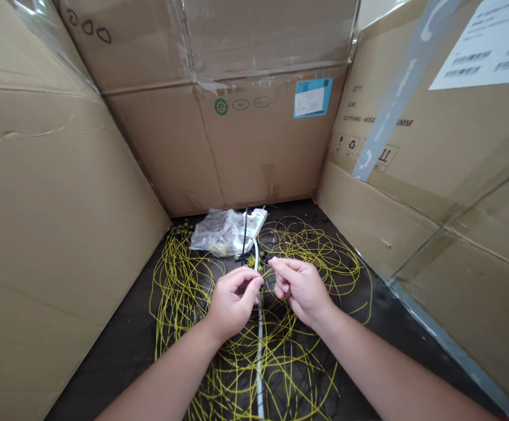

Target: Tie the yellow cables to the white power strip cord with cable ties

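Note:
My left hand (236, 298) is at the centre, thumb and forefinger pinched together on something small and dark that I cannot make out. Just to its right, my right hand (300, 286) has its thumb and forefinger closed in a pinch too; what lies between them is too small to name. The two hands are a little apart, above a tangle of thin yellow wires (280, 368) spread on the dark surface. A thick white cable (260, 374) runs between my forearms, up to a white power strip (255, 222).
A crumpled clear plastic bag (219, 231) lies against the power strip, with a black cable (245, 231) beside it. Large cardboard boxes stand at the left (61, 204), at the back (254, 152) and at the right (468, 204), walling in the dark surface (118, 351).

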`<action>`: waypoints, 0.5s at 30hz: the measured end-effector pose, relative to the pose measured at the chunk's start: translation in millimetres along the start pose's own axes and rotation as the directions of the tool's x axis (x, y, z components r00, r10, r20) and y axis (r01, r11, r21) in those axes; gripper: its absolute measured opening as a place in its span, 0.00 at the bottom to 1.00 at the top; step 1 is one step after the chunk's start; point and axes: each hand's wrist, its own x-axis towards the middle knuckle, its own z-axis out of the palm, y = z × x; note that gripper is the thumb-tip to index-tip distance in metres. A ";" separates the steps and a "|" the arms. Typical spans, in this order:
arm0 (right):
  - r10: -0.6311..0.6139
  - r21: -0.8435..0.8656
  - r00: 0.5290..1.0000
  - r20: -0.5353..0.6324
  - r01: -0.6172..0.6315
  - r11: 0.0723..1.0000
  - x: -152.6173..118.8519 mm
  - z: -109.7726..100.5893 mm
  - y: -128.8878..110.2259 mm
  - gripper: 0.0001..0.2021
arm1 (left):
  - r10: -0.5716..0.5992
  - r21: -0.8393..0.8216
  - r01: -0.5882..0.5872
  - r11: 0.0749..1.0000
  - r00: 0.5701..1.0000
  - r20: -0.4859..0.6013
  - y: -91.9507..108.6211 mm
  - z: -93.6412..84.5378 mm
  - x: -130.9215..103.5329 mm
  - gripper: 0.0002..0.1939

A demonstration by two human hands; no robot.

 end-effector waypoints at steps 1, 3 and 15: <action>0.004 0.004 1.000 -0.002 -0.004 1.000 -0.2 -0.3 0.2 0.17 | -0.003 -0.003 0.003 1.000 1.000 0.003 0.2 -0.1 -0.1 0.07; 0.016 0.018 1.000 0.000 -0.016 1.000 -0.5 -1.0 0.6 0.16 | -0.005 0.014 0.004 1.000 1.000 0.023 0.6 -0.5 -0.4 0.07; 0.070 0.175 0.997 0.041 -0.076 0.982 0.8 -1.4 -3.9 0.08 | 0.101 0.113 -0.108 0.988 0.993 0.067 1.0 -2.4 -0.2 0.06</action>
